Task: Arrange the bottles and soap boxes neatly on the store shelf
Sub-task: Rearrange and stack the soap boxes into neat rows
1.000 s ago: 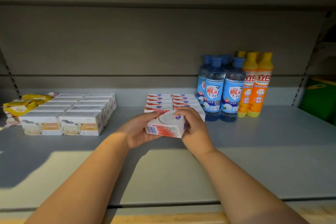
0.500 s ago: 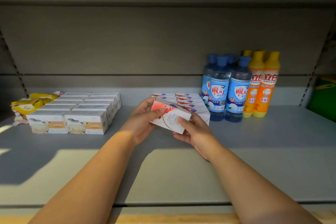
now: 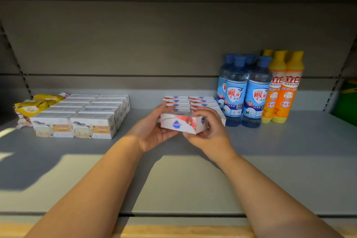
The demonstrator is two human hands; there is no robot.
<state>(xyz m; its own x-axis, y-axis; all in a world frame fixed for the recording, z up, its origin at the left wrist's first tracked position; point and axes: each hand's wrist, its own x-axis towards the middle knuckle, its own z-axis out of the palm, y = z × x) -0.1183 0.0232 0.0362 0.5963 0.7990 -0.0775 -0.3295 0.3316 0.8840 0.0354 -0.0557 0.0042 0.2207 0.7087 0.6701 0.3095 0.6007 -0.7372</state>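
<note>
Both hands hold one white soap box with a red and blue print (image 3: pixel 180 124) just above the grey shelf (image 3: pixel 280 160), its printed face toward me. My left hand (image 3: pixel 152 129) grips its left end and my right hand (image 3: pixel 209 133) grips its right end. Right behind it lie two rows of matching red-and-white soap boxes (image 3: pixel 201 101). To their right stand several blue bottles (image 3: pixel 257 92) and then orange bottles with yellow caps (image 3: pixel 284 87). My right hand hides the front right box of the rows.
At the left of the shelf sits a block of white soap boxes with sheep pictures (image 3: pixel 85 114), and yellow soap packets (image 3: pixel 32 106) lie beside it by the left upright. A green object (image 3: pixel 347 102) shows past the right upright. The shelf's back panel is close behind the goods.
The soap box has been turned in my hands from tilted, top face up, to level with its printed long side facing me. Both hands stayed in front of the red-and-white rows.
</note>
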